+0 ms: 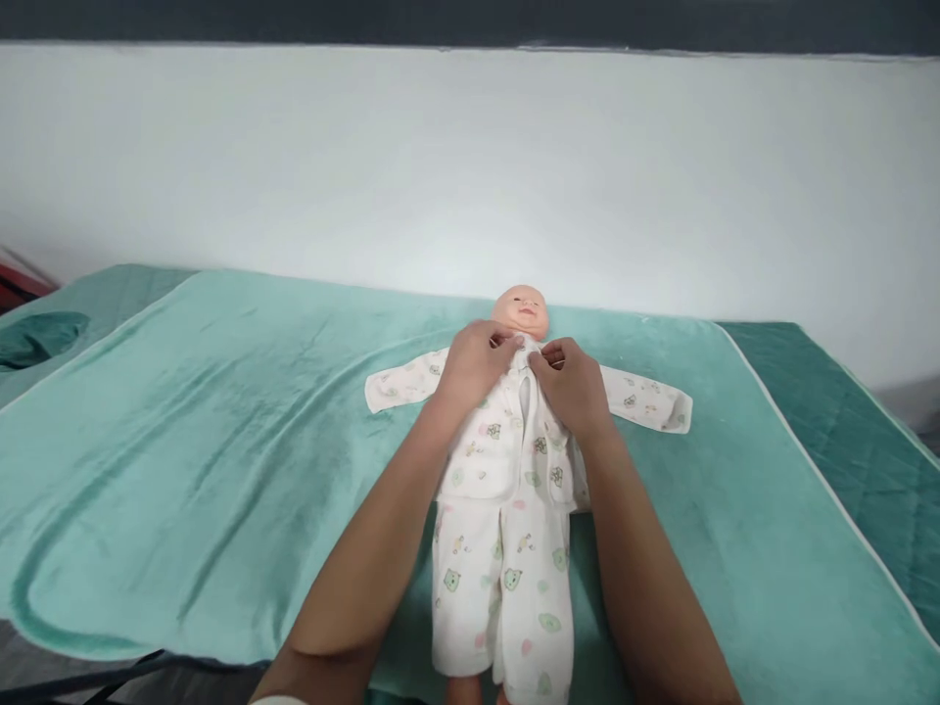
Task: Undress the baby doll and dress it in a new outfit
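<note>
A baby doll (pixel 520 309) lies on its back, its head toward the wall. It wears a white printed jacket (pixel 481 455) with both sleeves spread out sideways, and matching trousers (pixel 470 587). At the jacket's collar, my left hand (pixel 481 364) pinches the fabric between thumb and fingers. Just across the front opening, my right hand (pixel 573 384) grips the other edge of the jacket near the chest. Below the hands the jacket front hangs partly apart. The doll's feet show at the bottom of the view.
A mint-green blanket (pixel 220 470) with some folds lies under the doll, over a darker green quilted cover (pixel 867 441). Behind stands a white wall (pixel 455 166). At lower left a dark bar (pixel 147 666) runs beside the bed edge.
</note>
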Action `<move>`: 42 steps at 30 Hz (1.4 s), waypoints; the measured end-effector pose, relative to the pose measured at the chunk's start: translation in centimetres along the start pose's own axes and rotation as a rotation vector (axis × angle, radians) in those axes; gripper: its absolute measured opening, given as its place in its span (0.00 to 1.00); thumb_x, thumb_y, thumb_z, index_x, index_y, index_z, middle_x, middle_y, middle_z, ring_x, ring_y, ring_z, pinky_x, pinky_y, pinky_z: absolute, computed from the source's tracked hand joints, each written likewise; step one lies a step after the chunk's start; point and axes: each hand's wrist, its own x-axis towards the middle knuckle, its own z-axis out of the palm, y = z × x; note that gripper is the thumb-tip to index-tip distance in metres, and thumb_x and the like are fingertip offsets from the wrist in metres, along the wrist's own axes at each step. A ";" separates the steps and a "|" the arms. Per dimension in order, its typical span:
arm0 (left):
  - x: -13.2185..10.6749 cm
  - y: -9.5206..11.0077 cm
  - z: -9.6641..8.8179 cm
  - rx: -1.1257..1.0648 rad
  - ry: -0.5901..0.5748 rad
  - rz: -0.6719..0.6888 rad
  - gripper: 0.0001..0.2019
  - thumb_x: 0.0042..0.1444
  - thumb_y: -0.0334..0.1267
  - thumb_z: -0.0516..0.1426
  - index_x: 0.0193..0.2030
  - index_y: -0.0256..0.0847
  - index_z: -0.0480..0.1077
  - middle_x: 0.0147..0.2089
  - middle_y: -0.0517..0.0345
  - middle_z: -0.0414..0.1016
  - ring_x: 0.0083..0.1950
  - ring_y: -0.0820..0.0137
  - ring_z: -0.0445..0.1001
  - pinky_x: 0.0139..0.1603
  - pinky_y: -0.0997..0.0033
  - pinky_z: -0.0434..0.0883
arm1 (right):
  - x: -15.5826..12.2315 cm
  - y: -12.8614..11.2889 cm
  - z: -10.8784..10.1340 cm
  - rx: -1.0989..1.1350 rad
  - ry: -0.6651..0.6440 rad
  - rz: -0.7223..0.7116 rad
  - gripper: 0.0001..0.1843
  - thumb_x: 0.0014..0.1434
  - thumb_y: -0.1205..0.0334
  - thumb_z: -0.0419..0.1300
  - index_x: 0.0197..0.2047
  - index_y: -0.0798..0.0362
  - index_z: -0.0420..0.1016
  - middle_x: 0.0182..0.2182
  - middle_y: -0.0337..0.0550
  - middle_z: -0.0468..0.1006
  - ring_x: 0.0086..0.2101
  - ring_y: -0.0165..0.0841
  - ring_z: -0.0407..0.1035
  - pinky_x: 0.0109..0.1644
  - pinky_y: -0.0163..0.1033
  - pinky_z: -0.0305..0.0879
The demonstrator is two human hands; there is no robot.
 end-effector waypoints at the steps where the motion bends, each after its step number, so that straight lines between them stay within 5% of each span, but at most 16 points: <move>1: 0.5 0.0 0.3 0.008 -0.033 -0.036 0.06 0.57 0.35 0.59 0.31 0.40 0.76 0.34 0.56 0.78 0.38 0.65 0.74 0.44 0.63 0.71 | 0.1 0.1 0.0 0.002 0.010 0.001 0.10 0.56 0.53 0.58 0.35 0.50 0.71 0.32 0.40 0.78 0.33 0.36 0.70 0.39 0.40 0.60; 8: 0.3 0.7 -0.4 -0.020 -0.142 -0.159 0.05 0.54 0.34 0.58 0.28 0.41 0.73 0.32 0.58 0.78 0.35 0.68 0.72 0.38 0.69 0.65 | 1.0 0.8 -0.9 0.423 -0.113 0.187 0.10 0.50 0.54 0.64 0.28 0.52 0.75 0.22 0.34 0.70 0.25 0.28 0.60 0.31 0.36 0.54; 14: -0.2 1.2 0.0 -0.389 -0.061 -0.226 0.07 0.55 0.40 0.58 0.33 0.39 0.73 0.29 0.60 0.72 0.26 0.74 0.65 0.28 0.72 0.61 | 0.4 -0.2 -0.2 0.816 -0.088 0.202 0.11 0.48 0.53 0.68 0.29 0.52 0.76 0.21 0.33 0.67 0.23 0.26 0.57 0.28 0.35 0.54; 25: -0.4 -0.7 1.7 -0.386 -0.035 -0.066 0.08 0.58 0.40 0.57 0.33 0.39 0.73 0.34 0.58 0.76 0.36 0.72 0.71 0.37 0.73 0.65 | 0.3 0.4 0.8 0.685 -0.094 0.086 0.13 0.53 0.52 0.65 0.37 0.52 0.80 0.27 0.36 0.72 0.28 0.28 0.62 0.33 0.34 0.60; 31: -0.5 -0.6 1.7 -0.374 -0.042 -0.076 0.05 0.57 0.37 0.57 0.34 0.40 0.73 0.34 0.59 0.77 0.35 0.72 0.72 0.37 0.72 0.66 | 0.5 0.1 0.7 0.623 -0.043 0.107 0.14 0.52 0.53 0.66 0.38 0.53 0.82 0.26 0.35 0.74 0.26 0.26 0.61 0.32 0.34 0.58; 37: -0.7 0.0 1.2 -0.195 0.045 -0.089 0.05 0.57 0.34 0.56 0.32 0.40 0.74 0.34 0.59 0.78 0.35 0.71 0.73 0.40 0.70 0.67 | 0.5 0.3 0.5 0.532 -0.037 0.106 0.13 0.53 0.54 0.64 0.37 0.52 0.83 0.30 0.38 0.79 0.29 0.30 0.67 0.37 0.36 0.62; 42: -0.6 -0.3 1.1 -0.144 0.002 -0.106 0.05 0.56 0.38 0.58 0.32 0.40 0.74 0.36 0.57 0.79 0.37 0.68 0.75 0.41 0.68 0.68 | 0.5 0.4 0.5 0.519 -0.069 0.039 0.13 0.55 0.54 0.63 0.40 0.51 0.84 0.34 0.39 0.82 0.35 0.33 0.72 0.43 0.38 0.65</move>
